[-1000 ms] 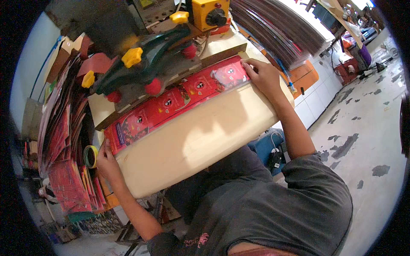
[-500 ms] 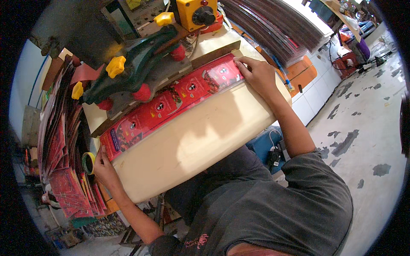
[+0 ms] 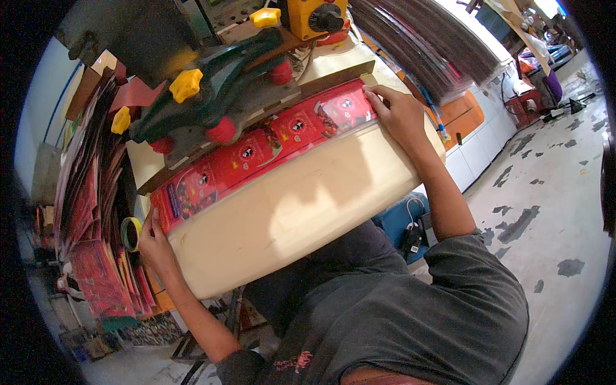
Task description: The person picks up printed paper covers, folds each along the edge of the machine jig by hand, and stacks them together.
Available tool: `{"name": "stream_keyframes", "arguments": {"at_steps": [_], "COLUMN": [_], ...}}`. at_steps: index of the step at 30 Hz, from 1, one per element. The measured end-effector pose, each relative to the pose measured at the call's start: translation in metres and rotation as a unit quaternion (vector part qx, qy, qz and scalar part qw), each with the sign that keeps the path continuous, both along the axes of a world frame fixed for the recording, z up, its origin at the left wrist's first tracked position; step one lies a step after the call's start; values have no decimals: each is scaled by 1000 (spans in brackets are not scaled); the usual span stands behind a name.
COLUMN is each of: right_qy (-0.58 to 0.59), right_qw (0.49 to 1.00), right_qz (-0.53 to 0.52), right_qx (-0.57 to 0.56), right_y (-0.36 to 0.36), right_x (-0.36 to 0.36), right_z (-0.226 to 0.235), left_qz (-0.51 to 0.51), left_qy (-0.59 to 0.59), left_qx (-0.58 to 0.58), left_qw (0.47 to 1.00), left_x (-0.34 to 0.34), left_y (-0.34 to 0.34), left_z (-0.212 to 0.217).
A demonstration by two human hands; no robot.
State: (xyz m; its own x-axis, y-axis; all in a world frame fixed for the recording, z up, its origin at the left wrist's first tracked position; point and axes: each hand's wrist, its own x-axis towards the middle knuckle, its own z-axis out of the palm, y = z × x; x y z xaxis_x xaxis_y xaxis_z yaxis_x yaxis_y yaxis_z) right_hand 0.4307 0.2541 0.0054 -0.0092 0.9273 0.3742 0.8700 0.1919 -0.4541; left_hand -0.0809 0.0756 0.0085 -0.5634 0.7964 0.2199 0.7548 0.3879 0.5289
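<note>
A long red printed plastic sheet (image 3: 263, 154) lies flat along the back of a cream worktop (image 3: 308, 192), against a low metal edge. My left hand (image 3: 157, 249) is closed at the sheet's left end, fingertips at its corner. At the opposite end my right hand (image 3: 399, 114) pinches the sheet's edge with thumb and forefinger. Right behind the sheet stands a dark green cast machine frame (image 3: 212, 96) with a yellow star knob (image 3: 186, 85) and red rounded parts, one being a red knob (image 3: 221, 129).
A yellow control box (image 3: 314, 18) with a black dial sits at the back. Beside my left hand is a tape roll (image 3: 131, 234). Stacked red printed sheets (image 3: 102, 269) hang at the left, and a tall dark stack (image 3: 430, 45) rests at the back right.
The view has shifted slightly, so the worktop and machine appear a little to the right. Both hands stay at the two ends of the red sheet.
</note>
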Motion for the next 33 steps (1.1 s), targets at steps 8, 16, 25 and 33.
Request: {"name": "stream_keyframes", "arguments": {"at_steps": [8, 16, 25, 33], "right_qy": [7, 32, 21, 92], "right_qw": [1000, 999, 996, 995], "right_qz": [-1, 6, -20, 41], "right_qx": [-5, -13, -84, -24], "right_y": [2, 0, -4, 8], "right_x": [-5, -1, -15, 9], "right_z": [-1, 0, 14, -12], "left_qz": [22, 56, 35, 40], "left_qy": [20, 25, 24, -21], "left_qx": [3, -19, 43, -11], "left_qw": [1000, 998, 998, 999], "left_x": [-3, 1, -10, -12], "left_y": [-6, 0, -6, 0], "left_z": [1, 1, -14, -8]}}
